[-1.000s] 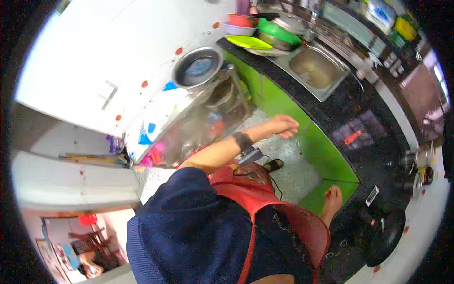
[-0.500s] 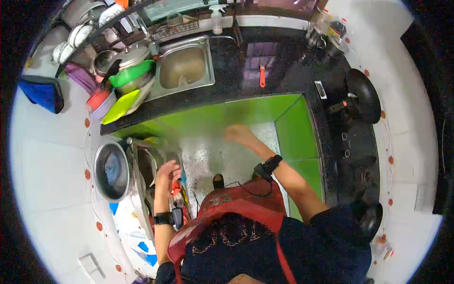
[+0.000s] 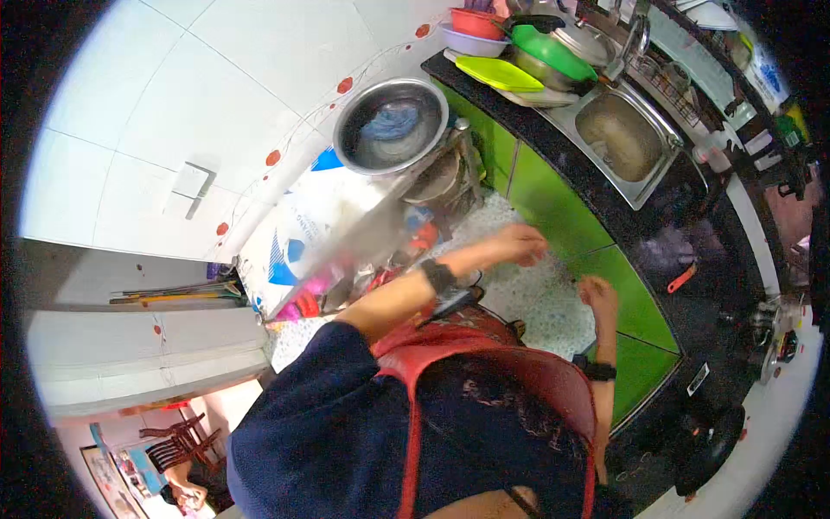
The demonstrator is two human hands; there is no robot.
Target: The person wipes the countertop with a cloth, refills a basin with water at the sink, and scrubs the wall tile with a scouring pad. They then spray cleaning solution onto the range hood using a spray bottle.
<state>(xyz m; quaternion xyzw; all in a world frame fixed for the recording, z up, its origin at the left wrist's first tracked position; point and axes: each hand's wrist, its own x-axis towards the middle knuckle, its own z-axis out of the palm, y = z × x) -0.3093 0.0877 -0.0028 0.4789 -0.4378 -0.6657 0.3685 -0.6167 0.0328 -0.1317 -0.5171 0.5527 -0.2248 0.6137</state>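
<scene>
My left hand [image 3: 521, 245] is held out over the floor, its fingers loosely bent and nothing visible in them. A dark strap sits on that wrist. Close by, my right hand [image 3: 597, 297] hangs in front of the green cabinet doors [image 3: 553, 203], fingers relaxed and slightly curled, with no object showing in it. It also has a dark band at the wrist. Neither hand appears to touch anything. Beyond my left hand, a metal basin [image 3: 341, 138] with a blue cloth [image 3: 391, 123] in it rests above a cluttered low rack.
A steel sink [image 3: 638, 197] is set into the black counter [image 3: 653, 251], with stacked bowls beside it. A red-handled tool [image 3: 682, 278] and a black pan [image 3: 711, 454] lie farther along. A white box [image 3: 303, 221] stands by the tiled wall. Another person [image 3: 186, 491] appears through the doorway.
My view has swung left, bringing the doorway and another person into sight. My two hands are now closer together, both still without any visible object.
</scene>
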